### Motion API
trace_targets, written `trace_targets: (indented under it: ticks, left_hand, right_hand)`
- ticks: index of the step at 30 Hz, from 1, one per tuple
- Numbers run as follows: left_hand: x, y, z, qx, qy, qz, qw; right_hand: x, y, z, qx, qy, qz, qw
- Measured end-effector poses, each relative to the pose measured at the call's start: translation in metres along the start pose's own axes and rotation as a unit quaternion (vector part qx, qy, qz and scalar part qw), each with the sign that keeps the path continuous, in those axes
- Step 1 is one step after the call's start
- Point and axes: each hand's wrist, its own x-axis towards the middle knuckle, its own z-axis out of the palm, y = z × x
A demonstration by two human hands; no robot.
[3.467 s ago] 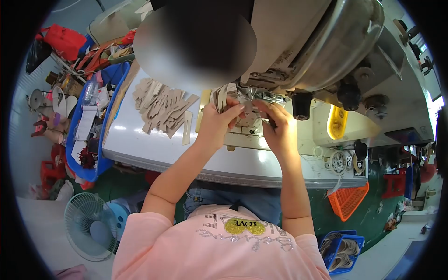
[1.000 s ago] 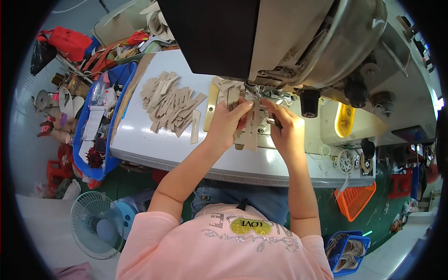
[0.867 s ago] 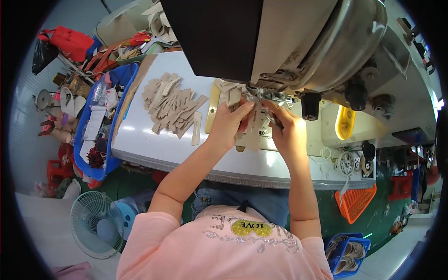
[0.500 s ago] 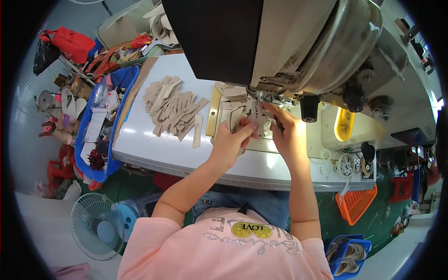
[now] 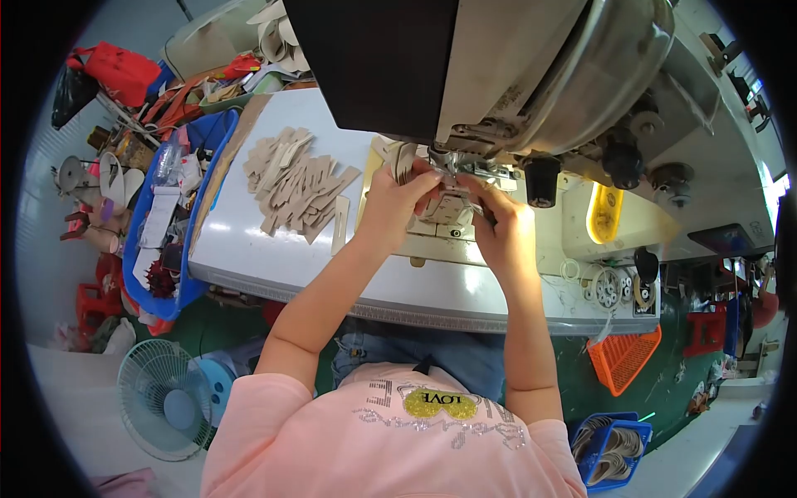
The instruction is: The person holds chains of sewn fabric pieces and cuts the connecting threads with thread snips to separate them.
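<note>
Under the head of a sewing machine [image 5: 490, 133], both hands work close to the needle area. My left hand [image 5: 394, 203] is closed around several flat beige strips [image 5: 403, 162], its thumb and fingertips reaching toward the presser foot. From the other side my right hand [image 5: 504, 224] reaches in with bent fingers pressed together by the foot; what they hold, if anything, is hidden. Just below the fingertips shows the metal machine bed plate [image 5: 448, 209]. To the left on the table lies a loose pile of beige strips [image 5: 299, 183], some with a slot.
A blue tray [image 5: 198, 224] full of odds and ends borders the table's left side. Small spools and wheels [image 5: 607, 289] lie at the right, near a yellow oval dish [image 5: 604, 212]. An orange basket [image 5: 624, 358] and a fan [image 5: 166, 400] stand lower down.
My left hand has moved up and forward with the strips, closer to the needle, uncovering the bed plate. My right hand stays near the foot. The whole view has shifted slightly.
</note>
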Motion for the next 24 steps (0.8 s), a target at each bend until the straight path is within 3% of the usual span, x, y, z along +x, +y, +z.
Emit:
trace_targets:
  ticks: [5, 8, 10, 12, 14, 15, 16, 19, 22, 24]
  left_hand:
    - [-0.015, -0.006, -0.003, -0.051, -0.017, 0.02, 0.998]
    - [-0.038, -0.021, -0.007, -0.114, -0.119, -0.036, 0.986]
    - [-0.048, -0.026, -0.004, -0.099, -0.126, -0.052, 0.986]
    - [-0.052, -0.03, -0.003, -0.081, -0.133, -0.065, 0.986]
    - [-0.052, -0.031, 0.004, -0.051, -0.052, -0.068, 0.995]
    - [-0.053, -0.028, 0.009, -0.024, 0.0, -0.056, 0.998]
    - [-0.053, -0.025, 0.013, 0.002, 0.051, -0.043, 0.998]
    - [-0.037, -0.025, -0.012, 0.03, -0.039, 0.039, 0.998]
    - [-0.039, -0.014, -0.011, 0.153, -0.098, 0.012, 0.983]
    - [-0.033, -0.007, -0.003, 0.092, -0.054, -0.018, 0.994]
  right_hand:
    - [0.0, 0.0, -0.001, 0.045, 0.008, -0.016, 0.999]
    - [-0.002, -0.006, -0.001, 0.13, -0.003, -0.019, 0.991]
    - [-0.005, -0.016, 0.006, 0.209, -0.016, 0.024, 0.978]
    - [-0.008, -0.016, 0.018, 0.203, 0.025, 0.01, 0.979]
    - [-0.012, -0.016, 0.023, 0.173, 0.047, 0.009, 0.984]
    - [-0.01, -0.017, 0.021, 0.168, 0.071, -0.061, 0.981]
    - [-0.011, -0.017, 0.016, 0.198, 0.049, -0.023, 0.979]
    - [-0.011, -0.019, -0.002, 0.256, -0.008, 0.085, 0.963]
    - [-0.006, -0.01, 0.002, 0.315, -0.018, 0.129, 0.94]
    - [-0.005, -0.007, 0.004, 0.294, 0.007, 0.097, 0.951]
